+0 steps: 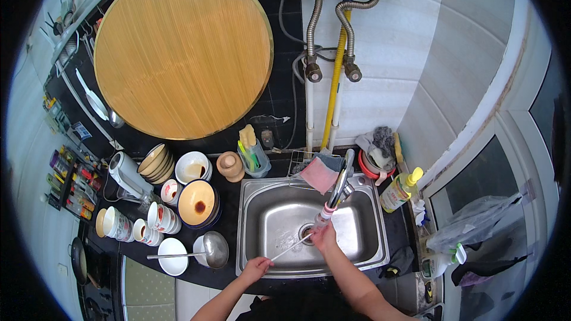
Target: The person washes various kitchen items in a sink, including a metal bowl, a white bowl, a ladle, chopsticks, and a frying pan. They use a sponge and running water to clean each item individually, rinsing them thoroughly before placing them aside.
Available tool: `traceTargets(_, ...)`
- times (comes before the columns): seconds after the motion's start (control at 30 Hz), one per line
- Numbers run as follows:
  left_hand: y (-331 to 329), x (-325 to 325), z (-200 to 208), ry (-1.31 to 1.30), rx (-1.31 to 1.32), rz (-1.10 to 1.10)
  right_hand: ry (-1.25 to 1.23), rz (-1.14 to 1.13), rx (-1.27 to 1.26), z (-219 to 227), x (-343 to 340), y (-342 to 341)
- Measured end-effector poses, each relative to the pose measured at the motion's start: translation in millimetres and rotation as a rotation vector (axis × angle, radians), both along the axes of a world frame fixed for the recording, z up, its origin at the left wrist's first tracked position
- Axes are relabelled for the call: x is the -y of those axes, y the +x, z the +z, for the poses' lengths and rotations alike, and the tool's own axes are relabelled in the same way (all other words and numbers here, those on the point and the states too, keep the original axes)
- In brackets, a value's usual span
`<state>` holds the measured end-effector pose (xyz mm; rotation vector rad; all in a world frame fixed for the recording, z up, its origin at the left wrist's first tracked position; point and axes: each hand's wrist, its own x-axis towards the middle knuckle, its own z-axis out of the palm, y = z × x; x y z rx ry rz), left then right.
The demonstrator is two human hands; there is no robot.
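Over the steel sink (253,208), a thin white stick (291,248) stretches between my two hands. My left hand (256,268), at the sink's front edge, is closed on its lower end. My right hand (324,238) is closed at the stick's other end, beside the drain (307,232). Right above that hand is a pink and clear sleeve (324,215) at the mouth of the tap (342,181); whether my fingers touch it I cannot tell. A pink and grey cloth (321,172) lies behind the tap.
Left of the sink stand stacked bowls (198,202), white cups (160,218) and a ladle (215,249) resting across two bowls. A yellow-capped soap bottle (399,190) stands at the right, near a red basin (372,169) with rags. A large round board (184,53) leans behind.
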<state>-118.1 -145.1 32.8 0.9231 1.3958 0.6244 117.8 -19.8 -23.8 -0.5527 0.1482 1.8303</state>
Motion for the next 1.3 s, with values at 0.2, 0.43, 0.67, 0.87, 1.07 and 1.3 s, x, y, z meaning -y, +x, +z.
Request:
traceTargets(0.2, -10, -1, -29, -0.031, -0.033, 0.044, 0.098, 0.11, -0.013, -26, -6, 2)
traceTargets(0.43, -18, 6, -40, -0.065, 0.015, 0.08, 0.037, 0.255, 0.172, 27, -2, 1)
traceTargets(0.67, 8, -17, -24, 0.023, -0.019, 0.141, 0.083, 0.066, 0.12, 16, -6, 5)
traceTargets(0.87, 43, -59, -32, 0.254, -0.15, 0.086, 0.252, 0.389, 0.539, 42, 22, -17)
traceTargets(1.07, 79, -101, -30, 0.542, -0.322, -0.222, 0.249, 0.234, 0.737, 38, 17, 13)
traceTargets(1.3, 137, -147, -28, 0.381, -0.185, -0.347, 0.242, 0.074, 0.701, 56, 5, 49)
